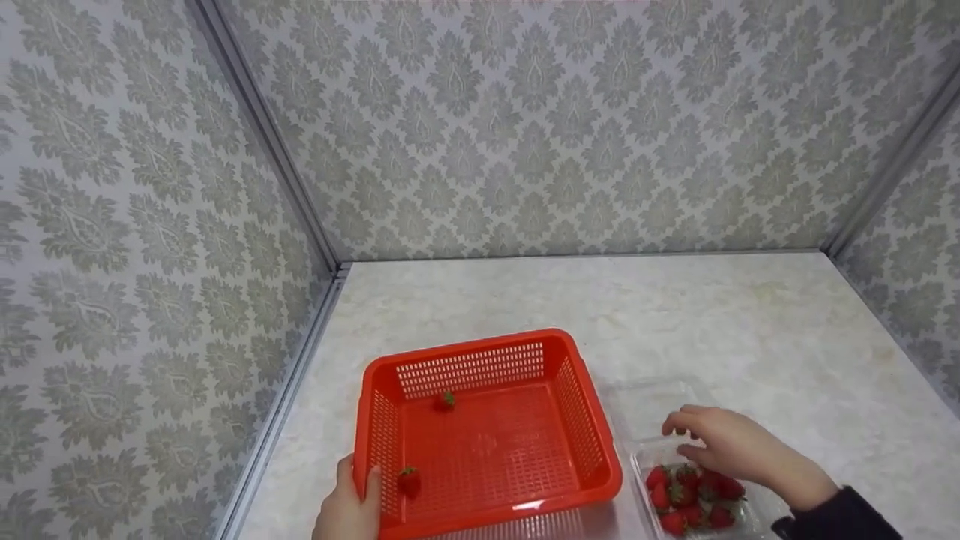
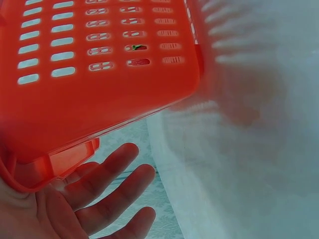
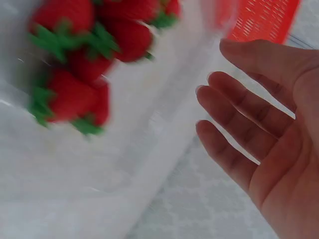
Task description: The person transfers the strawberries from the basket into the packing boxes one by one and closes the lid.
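Note:
A red plastic basket with slotted walls stands in front of me, slightly turned. My left hand holds its left rim, thumb over the inside and fingers outside; in the left wrist view these fingers extend below the rim. Inside the basket, one strawberry lies near the back wall and another strawberry near the left wall. My right hand hovers, fingers loosely bent and holding nothing, over a clear plastic box. Several strawberries with green leaves fill that box.
The box's clear lid lies folded back behind it, beside the basket's right side. Everything stands on a pale marbled table. Patterned wall panels enclose the table at the back, left and right.

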`<state>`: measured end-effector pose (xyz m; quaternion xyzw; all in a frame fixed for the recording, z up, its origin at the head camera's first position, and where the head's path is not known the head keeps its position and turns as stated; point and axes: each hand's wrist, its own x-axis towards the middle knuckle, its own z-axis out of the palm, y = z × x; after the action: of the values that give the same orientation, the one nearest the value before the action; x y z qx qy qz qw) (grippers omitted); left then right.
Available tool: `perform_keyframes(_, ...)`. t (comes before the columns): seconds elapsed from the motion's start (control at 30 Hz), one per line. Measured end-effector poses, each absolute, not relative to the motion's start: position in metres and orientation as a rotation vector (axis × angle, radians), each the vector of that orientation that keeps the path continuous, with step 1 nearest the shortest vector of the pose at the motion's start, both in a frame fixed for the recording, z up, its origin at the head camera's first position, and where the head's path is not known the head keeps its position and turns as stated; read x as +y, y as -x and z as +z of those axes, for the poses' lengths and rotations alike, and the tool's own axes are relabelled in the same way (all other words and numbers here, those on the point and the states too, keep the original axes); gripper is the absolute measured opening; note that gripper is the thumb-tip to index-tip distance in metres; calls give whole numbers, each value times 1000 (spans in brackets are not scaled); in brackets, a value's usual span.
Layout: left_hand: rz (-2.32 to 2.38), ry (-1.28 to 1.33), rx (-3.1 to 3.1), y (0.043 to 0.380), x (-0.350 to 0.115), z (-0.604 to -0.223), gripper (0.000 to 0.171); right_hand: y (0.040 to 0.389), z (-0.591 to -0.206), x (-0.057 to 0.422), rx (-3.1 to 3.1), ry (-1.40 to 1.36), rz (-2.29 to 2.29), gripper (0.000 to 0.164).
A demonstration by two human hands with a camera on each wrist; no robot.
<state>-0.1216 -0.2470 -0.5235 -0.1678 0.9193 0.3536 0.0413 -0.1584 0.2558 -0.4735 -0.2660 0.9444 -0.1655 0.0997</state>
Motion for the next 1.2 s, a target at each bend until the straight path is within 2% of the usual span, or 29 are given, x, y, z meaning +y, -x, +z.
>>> perform_keyframes(0.23,1093,521,2809,121,-245,-522,60,186,-427,231,2981,980,-404,20)
perform_keyframes(0.5,1101,523,2842,120,-247,-523,58,225,-405,176,3000,1254,-422,21)
perform_keyframes(0.93,1144,503,2926,117,-240,-527,50,264,-414,78,2856,1525,-399,23)
perform_keyframes(1.2,1165,539,2910,117,-241,-529,50,276,-439,16,2765,1559,-73,27)
